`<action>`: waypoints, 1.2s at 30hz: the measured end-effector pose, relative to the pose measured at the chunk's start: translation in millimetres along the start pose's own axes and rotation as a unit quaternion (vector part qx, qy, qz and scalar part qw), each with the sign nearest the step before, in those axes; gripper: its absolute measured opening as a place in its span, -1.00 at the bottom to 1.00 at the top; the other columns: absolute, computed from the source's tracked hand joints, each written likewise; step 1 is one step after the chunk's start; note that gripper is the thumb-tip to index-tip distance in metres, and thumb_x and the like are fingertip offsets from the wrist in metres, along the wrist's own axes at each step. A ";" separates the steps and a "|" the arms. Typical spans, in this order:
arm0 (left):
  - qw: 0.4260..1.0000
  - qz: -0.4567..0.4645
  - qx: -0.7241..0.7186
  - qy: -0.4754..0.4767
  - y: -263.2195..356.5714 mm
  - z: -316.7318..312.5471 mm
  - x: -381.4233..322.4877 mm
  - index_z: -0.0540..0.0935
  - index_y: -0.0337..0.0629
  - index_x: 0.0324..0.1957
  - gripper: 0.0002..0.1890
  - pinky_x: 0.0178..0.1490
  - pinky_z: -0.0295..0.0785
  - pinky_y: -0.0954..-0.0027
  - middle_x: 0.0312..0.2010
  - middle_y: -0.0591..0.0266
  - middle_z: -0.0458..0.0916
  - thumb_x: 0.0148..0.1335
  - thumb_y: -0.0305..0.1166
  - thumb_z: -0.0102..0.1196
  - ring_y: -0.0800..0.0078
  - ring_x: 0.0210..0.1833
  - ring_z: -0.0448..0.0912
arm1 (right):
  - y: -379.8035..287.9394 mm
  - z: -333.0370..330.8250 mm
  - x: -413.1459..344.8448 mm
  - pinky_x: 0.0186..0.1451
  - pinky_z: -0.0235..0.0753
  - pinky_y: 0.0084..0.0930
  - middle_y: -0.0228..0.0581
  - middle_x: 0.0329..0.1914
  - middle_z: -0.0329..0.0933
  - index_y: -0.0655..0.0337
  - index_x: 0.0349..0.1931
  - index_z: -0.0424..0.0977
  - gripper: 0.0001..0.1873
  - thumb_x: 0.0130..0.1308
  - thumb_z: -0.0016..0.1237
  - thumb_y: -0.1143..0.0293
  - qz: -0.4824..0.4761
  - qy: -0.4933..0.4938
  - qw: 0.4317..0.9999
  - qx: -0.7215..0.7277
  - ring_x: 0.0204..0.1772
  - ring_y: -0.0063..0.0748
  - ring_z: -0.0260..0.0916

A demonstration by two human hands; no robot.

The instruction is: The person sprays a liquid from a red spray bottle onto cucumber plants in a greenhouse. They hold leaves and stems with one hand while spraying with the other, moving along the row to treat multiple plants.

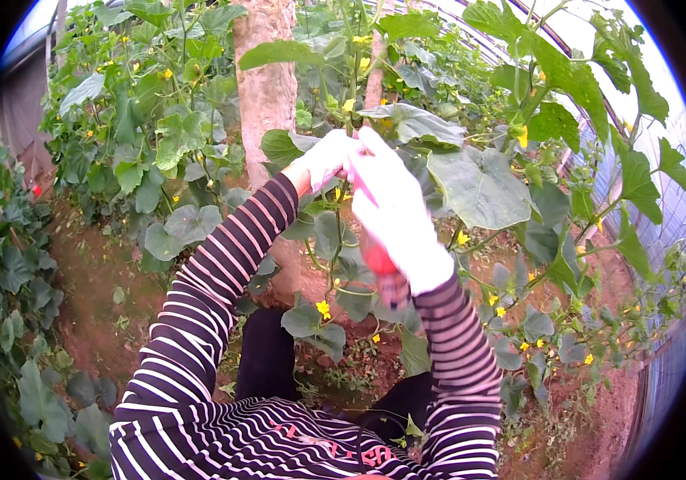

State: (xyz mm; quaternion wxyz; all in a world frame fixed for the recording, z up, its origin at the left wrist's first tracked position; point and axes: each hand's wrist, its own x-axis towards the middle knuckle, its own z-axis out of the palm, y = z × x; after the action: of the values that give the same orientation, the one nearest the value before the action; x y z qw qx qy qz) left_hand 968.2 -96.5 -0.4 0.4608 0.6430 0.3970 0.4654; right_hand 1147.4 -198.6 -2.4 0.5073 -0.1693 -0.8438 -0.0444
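Observation:
My left hand [329, 159], in a white glove, is raised at a vine stem [352, 78] and meets the fingers of my right hand; what its fingers pinch is hidden. My right hand [394, 210], gloved in white too, is wrapped around a red-handled tool [381, 261] whose blurred lower end sticks out beneath the palm near the wrist. The tool's upper end is hidden by the gloves. Just right of the hands hangs a broad green leaf [481, 187]. Yellow flowers [323, 309] hang on the vine below them.
A thick, pale post [266, 90] rises just behind my left hand. Leafy vines with yellow flowers [181, 138] grow at left, and more stand at right beside the plastic greenhouse wall [673, 360]. Reddish soil [94, 294] shows between the plants. A small red object [37, 190] is at far left.

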 end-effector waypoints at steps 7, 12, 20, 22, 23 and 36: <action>0.997 -0.023 0.037 0.065 18.7 6.7 -18.1 0.59 -0.08 -0.14 -0.80 -0.65 0.00 0.69 -0.40 0.52 0.52 0.32 -0.22 0.04 0.83 -0.67 0.16 | 56.9 -23.2 35.1 -0.19 0.44 -0.64 -0.34 0.05 0.56 0.23 0.28 0.33 -0.46 0.24 -0.09 0.47 0.263 0.032 0.939 0.218 -0.09 -0.66 0.47; 0.999 0.010 -0.024 -0.033 13.5 -6.0 -22.8 0.59 -0.05 -0.15 -0.80 -0.61 -0.02 0.73 -0.31 0.52 0.58 0.30 -0.20 0.06 0.87 -0.64 0.12 | 68.8 -41.0 14.6 -0.25 0.46 -0.67 -0.23 0.13 0.55 0.25 0.32 0.27 -0.39 0.20 -0.08 0.41 0.392 0.037 0.855 0.337 -0.07 -0.47 0.58; 0.996 0.026 0.020 -0.077 21.8 -10.1 -36.6 0.54 -0.12 0.12 -0.61 -0.47 0.28 0.71 -0.29 0.50 0.58 0.32 -0.19 0.10 0.78 -0.52 0.36 | 61.6 -47.4 -1.0 -0.12 0.45 -0.64 -0.32 0.09 0.55 0.22 0.30 0.30 -0.43 0.22 -0.07 0.43 0.386 0.022 0.873 0.298 -0.06 -0.58 0.47; 0.994 0.045 0.063 -0.076 28.1 -13.4 -46.4 0.46 -0.16 0.25 -0.52 -0.35 0.44 0.67 -0.24 0.37 0.59 0.34 -0.21 0.08 0.72 -0.39 0.53 | 61.2 -49.8 -5.0 -0.19 0.49 -0.66 -0.38 0.07 0.56 0.15 0.27 0.36 -0.48 0.25 -0.08 0.45 0.368 0.028 0.895 0.252 -0.13 -0.66 0.44; 0.995 0.050 0.076 -0.044 29.3 -14.3 -55.8 0.47 -0.18 0.24 -0.54 -0.35 0.44 0.68 -0.18 0.36 0.61 0.36 -0.22 0.06 0.74 -0.39 0.52 | 56.6 -49.3 -7.7 -0.22 0.49 -0.66 -0.37 0.05 0.56 0.16 0.25 0.38 -0.49 0.24 -0.08 0.47 0.363 0.030 0.900 0.240 -0.16 -0.67 0.44; 0.965 0.156 0.183 -0.106 -30.4 -52.3 -106.0 0.49 -0.23 0.21 -0.58 0.32 0.29 0.39 0.16 0.21 0.53 0.37 -0.29 -0.02 0.44 0.21 0.46 | 28.7 -61.3 -4.2 -0.26 0.53 -0.66 -0.29 0.02 0.59 0.25 0.26 0.37 -0.47 0.22 -0.06 0.49 0.377 0.009 0.901 0.214 -0.15 -0.61 0.51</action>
State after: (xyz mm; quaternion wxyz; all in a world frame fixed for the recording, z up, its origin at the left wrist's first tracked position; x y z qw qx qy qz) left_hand 888.5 -176.5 -46.8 0.2960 0.8159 0.3193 0.3804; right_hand 1210.3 -187.8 20.7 0.5175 -0.3613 -0.7018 0.3304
